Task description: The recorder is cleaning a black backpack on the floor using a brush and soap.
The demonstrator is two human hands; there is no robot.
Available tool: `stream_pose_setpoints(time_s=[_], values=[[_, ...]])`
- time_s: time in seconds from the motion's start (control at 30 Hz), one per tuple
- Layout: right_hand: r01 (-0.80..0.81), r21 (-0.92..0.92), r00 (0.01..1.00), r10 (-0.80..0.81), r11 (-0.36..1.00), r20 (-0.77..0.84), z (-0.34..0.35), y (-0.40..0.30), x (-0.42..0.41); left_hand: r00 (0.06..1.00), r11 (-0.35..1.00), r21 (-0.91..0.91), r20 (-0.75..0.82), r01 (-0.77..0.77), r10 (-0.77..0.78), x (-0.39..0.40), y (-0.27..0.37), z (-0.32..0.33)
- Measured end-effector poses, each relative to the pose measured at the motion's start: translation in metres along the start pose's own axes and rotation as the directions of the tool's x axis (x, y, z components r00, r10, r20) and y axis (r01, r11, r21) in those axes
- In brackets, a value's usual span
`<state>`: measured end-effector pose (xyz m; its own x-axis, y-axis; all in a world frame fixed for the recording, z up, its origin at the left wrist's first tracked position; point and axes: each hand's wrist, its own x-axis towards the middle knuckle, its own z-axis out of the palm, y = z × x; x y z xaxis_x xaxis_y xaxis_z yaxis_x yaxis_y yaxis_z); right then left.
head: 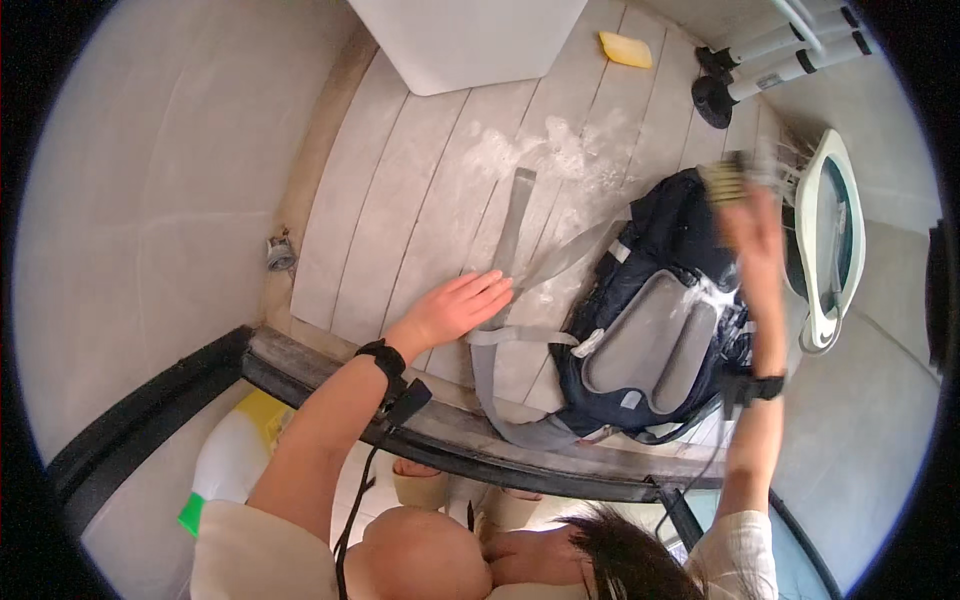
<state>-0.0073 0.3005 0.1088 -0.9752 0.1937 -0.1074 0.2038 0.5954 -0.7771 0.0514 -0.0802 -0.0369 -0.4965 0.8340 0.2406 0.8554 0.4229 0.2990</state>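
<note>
A dark backpack (660, 330) with grey back padding lies on the tiled floor, white foam on its padding. My right hand (754, 232), blurred, is at the far right end of the backpack, shut on a brush (724, 184) with pale bristles. Flat and empty, my left hand (469, 300) has its fingertips on or just over a grey webbing strap (516, 225) that runs from the pack across the floor. Another grey strap loops below that hand.
Foamy water (555, 146) lies on the floor. Around it are a white bin-like container (472, 45), a yellow bar (625, 49), white pipes (795, 67) and a pale-rimmed basin (806, 225) at right. A dark-edged sill (510, 465) crosses before my feet; a white-and-yellow bottle (232, 450) stands left.
</note>
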Motion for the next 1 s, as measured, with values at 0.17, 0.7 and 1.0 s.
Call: stream_pose_setpoints(time_s=[0.17,0.7,1.0], values=[[0.605,-0.263,0.777,-0.484,0.752,0.403,0.164,-0.024,-0.051,0.998,0.999,-0.025,-0.057,0.02,-0.021,0.007,0.004,0.003],[0.716,-0.417,0.686,-0.452,0.56,0.571,0.2,-0.009,-0.023,0.985,0.997,-0.073,-0.169,0.008,-0.02,0.005,0.0,0.005],[0.668,-0.58,0.737,-0.524,0.467,0.427,0.215,-0.01,-0.045,0.987,0.997,-0.079,-0.16,0.006,-0.018,0.001,0.006,0.01]])
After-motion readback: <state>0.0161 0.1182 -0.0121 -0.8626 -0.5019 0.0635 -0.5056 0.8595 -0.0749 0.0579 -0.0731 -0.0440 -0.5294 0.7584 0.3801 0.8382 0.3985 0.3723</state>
